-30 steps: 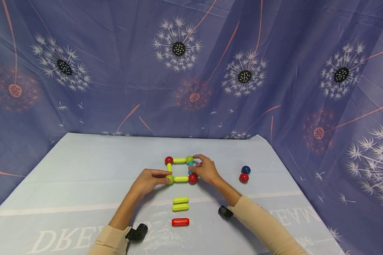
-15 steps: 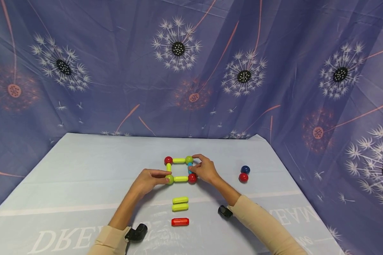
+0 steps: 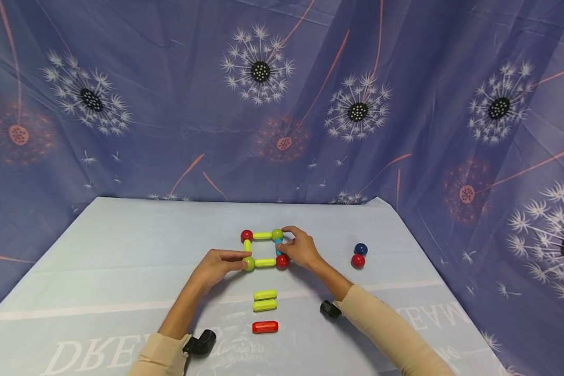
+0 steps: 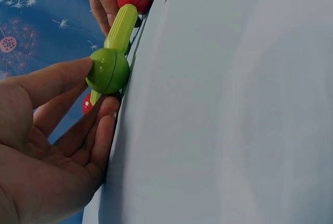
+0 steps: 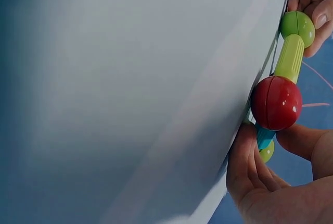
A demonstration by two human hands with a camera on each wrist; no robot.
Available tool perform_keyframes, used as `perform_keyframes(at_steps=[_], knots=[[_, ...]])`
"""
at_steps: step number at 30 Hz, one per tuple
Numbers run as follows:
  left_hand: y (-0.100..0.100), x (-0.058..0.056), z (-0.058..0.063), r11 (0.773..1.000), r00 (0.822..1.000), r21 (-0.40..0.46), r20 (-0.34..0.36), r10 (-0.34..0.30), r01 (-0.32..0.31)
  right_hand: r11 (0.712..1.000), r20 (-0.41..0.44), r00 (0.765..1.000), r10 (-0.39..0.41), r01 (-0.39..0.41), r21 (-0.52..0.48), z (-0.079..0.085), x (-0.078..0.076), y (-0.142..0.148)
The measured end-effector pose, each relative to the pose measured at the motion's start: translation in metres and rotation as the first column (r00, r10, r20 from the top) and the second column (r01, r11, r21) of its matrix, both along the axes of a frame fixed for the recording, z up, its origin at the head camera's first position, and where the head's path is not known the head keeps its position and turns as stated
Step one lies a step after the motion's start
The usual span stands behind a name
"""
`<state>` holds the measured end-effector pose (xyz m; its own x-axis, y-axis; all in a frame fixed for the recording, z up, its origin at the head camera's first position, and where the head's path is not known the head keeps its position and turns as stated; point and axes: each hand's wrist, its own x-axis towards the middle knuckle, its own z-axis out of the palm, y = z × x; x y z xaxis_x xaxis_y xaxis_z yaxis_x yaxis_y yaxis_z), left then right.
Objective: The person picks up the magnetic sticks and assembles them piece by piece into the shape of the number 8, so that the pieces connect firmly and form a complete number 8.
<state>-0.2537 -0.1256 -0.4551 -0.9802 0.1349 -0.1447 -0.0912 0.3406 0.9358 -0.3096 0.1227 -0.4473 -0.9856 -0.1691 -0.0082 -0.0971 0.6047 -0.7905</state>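
Pinching near green ball (image 4: 108,72) with left hand (image 3: 220,266), blue rod (image 5: 265,137) with right hand (image 3: 303,250). Square frame (image 3: 265,262) looks closed; two yellow rods (image 3: 265,305), red rod (image 3: 265,327), two balls (image 3: 358,261) sit unused.

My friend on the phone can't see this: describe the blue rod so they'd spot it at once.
On the pale table, find the square of rods and balls. On its right side, partly covered by the right hand, the blue rod runs from the far green ball to the near red ball. It is the only blue rod; the others are yellow-green or red.
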Motion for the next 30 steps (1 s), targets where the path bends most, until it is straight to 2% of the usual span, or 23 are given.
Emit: perform_keyframes(at_steps=[22,30], knots=[[0.0024,-0.0010,0.0032,0.998,0.999,-0.065,-0.037,0.024,-0.026,0.999,-0.012,1.000,-0.013,0.014,0.046,0.0050,-0.0061,-0.0023],[0.0018,0.0001,0.0023,0.997,0.999,-0.070,-0.038,0.027,-0.029,0.998,0.002,1.000,-0.007,0.007,0.069,0.0098,-0.0025,0.0009]])
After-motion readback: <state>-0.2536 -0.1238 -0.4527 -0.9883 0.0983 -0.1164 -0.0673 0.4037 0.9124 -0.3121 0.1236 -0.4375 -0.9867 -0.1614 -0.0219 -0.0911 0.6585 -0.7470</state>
